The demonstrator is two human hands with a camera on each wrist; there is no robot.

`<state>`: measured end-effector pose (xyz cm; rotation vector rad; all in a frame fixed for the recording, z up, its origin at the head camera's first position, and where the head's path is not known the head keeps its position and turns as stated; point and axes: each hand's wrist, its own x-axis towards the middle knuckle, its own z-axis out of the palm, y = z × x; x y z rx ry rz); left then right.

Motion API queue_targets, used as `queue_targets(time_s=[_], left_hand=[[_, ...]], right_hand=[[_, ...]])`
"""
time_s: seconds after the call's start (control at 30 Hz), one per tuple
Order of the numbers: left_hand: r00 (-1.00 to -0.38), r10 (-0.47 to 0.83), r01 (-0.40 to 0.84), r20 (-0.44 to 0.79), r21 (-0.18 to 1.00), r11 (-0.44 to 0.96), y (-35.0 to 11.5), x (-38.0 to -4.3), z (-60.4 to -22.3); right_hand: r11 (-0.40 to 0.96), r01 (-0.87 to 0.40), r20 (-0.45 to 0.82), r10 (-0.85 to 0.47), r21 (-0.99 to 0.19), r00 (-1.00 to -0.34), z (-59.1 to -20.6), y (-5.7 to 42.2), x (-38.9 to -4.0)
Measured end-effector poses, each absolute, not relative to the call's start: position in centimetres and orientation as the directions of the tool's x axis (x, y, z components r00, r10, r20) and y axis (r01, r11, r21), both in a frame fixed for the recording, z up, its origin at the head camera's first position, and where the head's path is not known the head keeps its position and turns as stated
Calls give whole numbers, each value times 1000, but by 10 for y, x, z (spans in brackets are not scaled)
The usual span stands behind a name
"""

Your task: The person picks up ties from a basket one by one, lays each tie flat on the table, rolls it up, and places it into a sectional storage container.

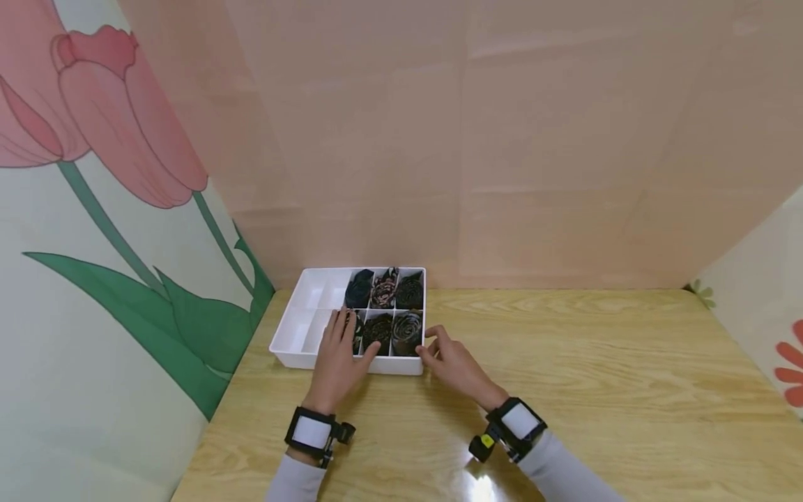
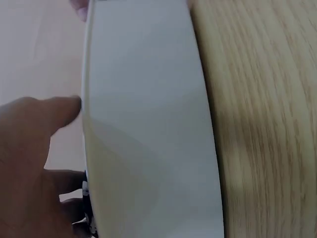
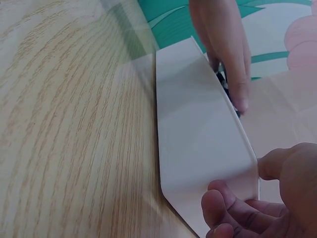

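Observation:
A white divided box (image 1: 288, 360) holds several dark patterned rolls of cloth that look like rolled neckties (image 1: 408, 332). My left hand (image 1: 337, 366) reaches over the front wall, fingers extended and thumb spread. Its fingers lie beside a dark floral roll (image 1: 358, 333) in the front row, which the hand partly covers. In the left wrist view, the thumb is at the rim. My right hand (image 1: 454, 366) holds the box's front right corner. The right wrist view shows its thumb at the rim and bent fingers (image 3: 215, 206) against the outer wall.
Bare compartments (image 1: 310, 287) lie at the box's left end. The box stands on a wood-grain table (image 1: 596, 376) near its back left corner. Behind rises a plain pinkish-brown backdrop (image 1: 470, 139); a tulip-printed panel (image 1: 144, 230) flanks the left side.

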<state>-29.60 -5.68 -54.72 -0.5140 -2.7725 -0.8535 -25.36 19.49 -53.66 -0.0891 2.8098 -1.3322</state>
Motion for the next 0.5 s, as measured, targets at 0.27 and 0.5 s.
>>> queue_targets(time_s=[0.27, 0.5], left_hand=[[-936, 308, 352, 172, 416, 839, -56, -296, -550], [-937, 328, 349, 122, 393, 851, -56, -296, -550]], right_hand=[[621, -21, -26, -66, -784, -997, -538, 194, -254], [610, -23, -31, -78, -792, -996, -537, 195, -252]])
